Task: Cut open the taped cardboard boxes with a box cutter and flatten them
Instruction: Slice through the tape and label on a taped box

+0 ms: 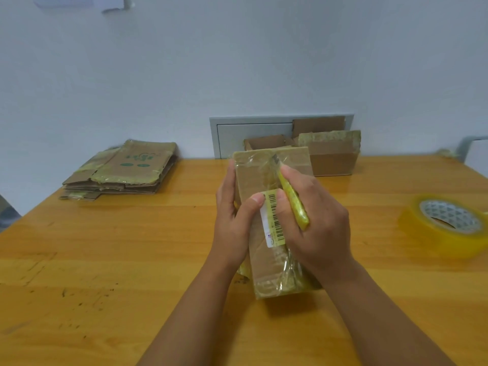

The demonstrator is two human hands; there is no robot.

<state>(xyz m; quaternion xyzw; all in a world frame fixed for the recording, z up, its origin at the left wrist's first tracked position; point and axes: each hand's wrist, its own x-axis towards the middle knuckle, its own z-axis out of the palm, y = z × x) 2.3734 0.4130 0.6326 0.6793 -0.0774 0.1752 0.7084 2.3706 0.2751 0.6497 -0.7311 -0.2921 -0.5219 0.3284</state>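
A taped cardboard box (257, 178) with a barcode label (274, 220) stands on the wooden table (105, 260) in the middle of the view. My left hand (232, 215) grips its left side, thumb across the top face. My right hand (314, 217) holds a yellow box cutter (293, 202). The cutter's blade tip touches the tape near the box's far edge. Glossy yellowish tape wraps the box's ends.
A stack of flattened boxes (124, 173) lies at the table's far left. Two opened boxes (330, 154) stand behind, against the wall by a grey panel (237, 128). A roll of yellow tape (446, 223) sits at the right.
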